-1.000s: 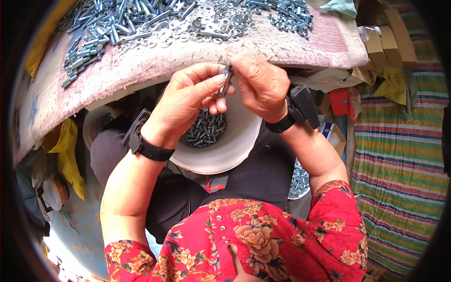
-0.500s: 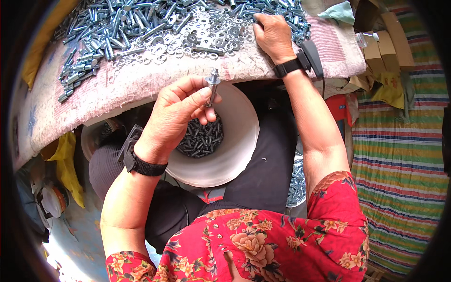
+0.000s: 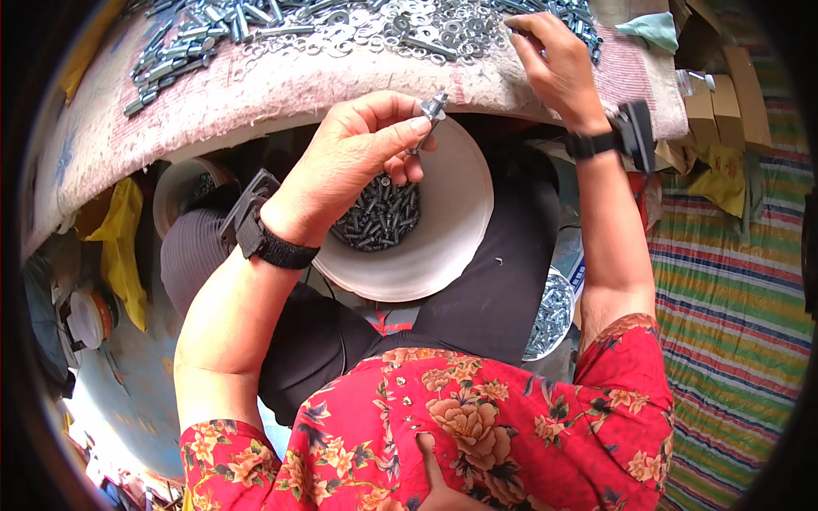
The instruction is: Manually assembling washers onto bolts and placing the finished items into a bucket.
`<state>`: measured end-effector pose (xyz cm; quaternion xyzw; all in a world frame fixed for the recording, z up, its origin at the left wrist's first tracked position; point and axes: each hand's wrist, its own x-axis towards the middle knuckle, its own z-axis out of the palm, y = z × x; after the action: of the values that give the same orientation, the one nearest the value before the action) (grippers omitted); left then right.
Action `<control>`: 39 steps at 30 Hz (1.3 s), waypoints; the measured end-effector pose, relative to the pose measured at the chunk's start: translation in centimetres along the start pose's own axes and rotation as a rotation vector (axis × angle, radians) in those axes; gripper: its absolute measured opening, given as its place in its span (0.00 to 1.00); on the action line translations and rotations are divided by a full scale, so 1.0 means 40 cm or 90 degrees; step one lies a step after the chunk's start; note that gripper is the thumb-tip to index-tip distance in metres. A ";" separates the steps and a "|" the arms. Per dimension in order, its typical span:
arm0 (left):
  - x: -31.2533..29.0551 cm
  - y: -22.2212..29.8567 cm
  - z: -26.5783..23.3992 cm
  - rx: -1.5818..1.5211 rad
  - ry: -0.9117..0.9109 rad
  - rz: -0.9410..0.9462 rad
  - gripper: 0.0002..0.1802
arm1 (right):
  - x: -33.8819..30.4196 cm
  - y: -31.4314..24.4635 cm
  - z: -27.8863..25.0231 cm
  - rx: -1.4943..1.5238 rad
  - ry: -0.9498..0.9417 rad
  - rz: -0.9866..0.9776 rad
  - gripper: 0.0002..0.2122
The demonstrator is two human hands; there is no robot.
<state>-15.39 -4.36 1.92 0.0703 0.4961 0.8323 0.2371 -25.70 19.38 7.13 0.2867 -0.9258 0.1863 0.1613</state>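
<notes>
My left hand [image 3: 362, 153] is closed on an expansion bolt [image 3: 433, 107], pinched between thumb and fingers, with a washer around its upper part. It is held tilted above the white bucket [image 3: 456, 247], in which lie many dark assembled bolts [image 3: 379, 215]. My right hand [image 3: 558, 72] is raised just over the cloth-covered table, at the right end of the loose washers [image 3: 366, 30]. Its thumb and forefinger come together at the tips, on something too small to make out. Blue-grey metal bolts [image 3: 183, 55] are heaped left of the washers.
A smaller white bucket [image 3: 558, 319] of metal parts stands by my right leg, and another white container [image 3: 175, 200] stands beyond my left knee. Cardboard boxes [image 3: 724, 111] sit at the right. A teal cloth [image 3: 652, 31] lies on the table's right corner.
My right hand has lifted off the washer pile, its fingertips now together. My left hand still holds the bolt, now more tilted. The whole view has shifted.
</notes>
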 end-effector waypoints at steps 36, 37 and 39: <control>-0.205 0.054 0.100 0.180 -0.109 0.065 0.09 | -0.211 -0.373 -0.169 0.282 -0.174 -0.086 0.06; -0.229 0.047 0.118 0.148 -0.099 0.040 0.09 | -0.232 -0.380 -0.176 0.312 -0.169 -0.119 0.06; -0.280 0.040 0.150 0.045 -0.109 -0.023 0.09 | -0.272 -0.399 -0.188 0.394 -0.136 -0.193 0.07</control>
<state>-3.94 -5.43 7.61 0.1406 0.5041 0.8008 0.2914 -6.30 15.54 13.35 0.4736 -0.7842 0.4009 -0.0050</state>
